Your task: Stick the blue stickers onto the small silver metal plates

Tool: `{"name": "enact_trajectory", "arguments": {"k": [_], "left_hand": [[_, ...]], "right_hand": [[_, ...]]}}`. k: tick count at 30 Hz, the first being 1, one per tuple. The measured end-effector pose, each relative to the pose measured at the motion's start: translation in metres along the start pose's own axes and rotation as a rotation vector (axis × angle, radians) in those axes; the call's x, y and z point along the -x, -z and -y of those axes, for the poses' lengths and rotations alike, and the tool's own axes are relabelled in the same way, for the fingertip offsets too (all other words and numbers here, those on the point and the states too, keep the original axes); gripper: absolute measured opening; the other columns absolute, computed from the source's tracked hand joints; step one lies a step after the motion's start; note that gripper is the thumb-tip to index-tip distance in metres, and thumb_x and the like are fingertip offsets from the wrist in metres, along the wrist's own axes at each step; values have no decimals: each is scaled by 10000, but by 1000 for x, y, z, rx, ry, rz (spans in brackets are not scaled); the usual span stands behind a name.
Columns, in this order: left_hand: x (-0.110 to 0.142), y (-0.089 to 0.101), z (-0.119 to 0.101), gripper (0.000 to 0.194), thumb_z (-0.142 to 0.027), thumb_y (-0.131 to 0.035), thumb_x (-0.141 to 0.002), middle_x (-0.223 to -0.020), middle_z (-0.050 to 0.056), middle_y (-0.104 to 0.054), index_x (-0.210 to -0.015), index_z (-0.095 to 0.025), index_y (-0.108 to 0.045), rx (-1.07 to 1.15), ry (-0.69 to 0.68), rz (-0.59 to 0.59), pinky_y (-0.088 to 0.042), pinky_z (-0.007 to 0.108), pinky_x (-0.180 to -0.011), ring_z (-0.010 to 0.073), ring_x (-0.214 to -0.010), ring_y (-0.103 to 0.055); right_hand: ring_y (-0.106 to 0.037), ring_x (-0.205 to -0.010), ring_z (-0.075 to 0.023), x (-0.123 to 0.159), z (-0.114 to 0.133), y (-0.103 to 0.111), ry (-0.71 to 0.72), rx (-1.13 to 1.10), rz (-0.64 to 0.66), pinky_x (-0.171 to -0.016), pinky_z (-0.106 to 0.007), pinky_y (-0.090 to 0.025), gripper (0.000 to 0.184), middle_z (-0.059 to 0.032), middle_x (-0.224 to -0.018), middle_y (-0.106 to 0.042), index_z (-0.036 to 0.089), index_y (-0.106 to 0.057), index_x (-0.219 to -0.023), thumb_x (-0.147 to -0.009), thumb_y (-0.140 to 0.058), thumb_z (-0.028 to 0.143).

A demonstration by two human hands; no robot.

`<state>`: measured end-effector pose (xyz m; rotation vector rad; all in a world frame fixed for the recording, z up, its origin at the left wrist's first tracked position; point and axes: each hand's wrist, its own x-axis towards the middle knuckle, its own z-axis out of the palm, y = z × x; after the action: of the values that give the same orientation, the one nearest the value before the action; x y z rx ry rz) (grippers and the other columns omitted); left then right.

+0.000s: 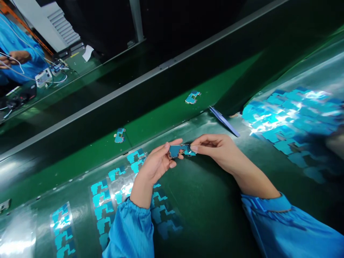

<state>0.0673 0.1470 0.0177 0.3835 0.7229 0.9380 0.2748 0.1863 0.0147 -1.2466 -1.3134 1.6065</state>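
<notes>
Between my two hands is a small circuit board [176,151] with a dark blue face, held a little above the green bench. My left hand [158,161] grips its left end between thumb and fingers, some fingertips showing beneath it. At the board's right end, my right hand [212,146] pinches it with thumb and forefinger. Under and beside my left forearm lie clear sheets of bright blue cut-out film pieces [103,208]. Beyond my right hand rests a flat blue-violet strip, perhaps tweezers [225,122].
Two more boards lie on the green strip beyond the bench edge, one board [119,135] left and another board [192,97] right. A shiny heap of blue film sheets [292,118] covers the right side. At the far left a co-worker's hand [20,56] holds a white cable.
</notes>
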Motion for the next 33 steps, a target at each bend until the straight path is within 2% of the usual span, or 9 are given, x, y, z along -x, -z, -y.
{"name": "enact_trajectory", "arguments": {"k": [17,24,33], "left_hand": [[0,-1,-1,353,-321,-584,-964,-965,124,-653,-1224,-104,-685,7,13,-13,-391,204,-542,150,-816,-620],[2,-4,-3,342,-317,-614,-948,-958,123,-657,-1214,-115,-693,-18,13,-23,-385,192,-537,147,-821,-616],[1,0,-1,354,-311,-606,-952,-990,129,-667,-1244,-125,-678,-73,-14,-23,-404,194,-547,153,-842,-617]], "right_hand": [[-649,-684,-187,-1,2,-2,4,20,-22,-689,-343,-526,297,-46,-739,-728,205,-771,-745,-653,-863,472],[-629,-659,-178,0,4,-2,5,17,-21,-642,-322,-519,294,-41,-716,-718,214,-772,-742,-646,-859,477],[-624,-654,-174,-1,6,-3,8,28,-1,-635,-322,-507,317,-29,-688,-700,216,-758,-730,-651,-846,510]]}}
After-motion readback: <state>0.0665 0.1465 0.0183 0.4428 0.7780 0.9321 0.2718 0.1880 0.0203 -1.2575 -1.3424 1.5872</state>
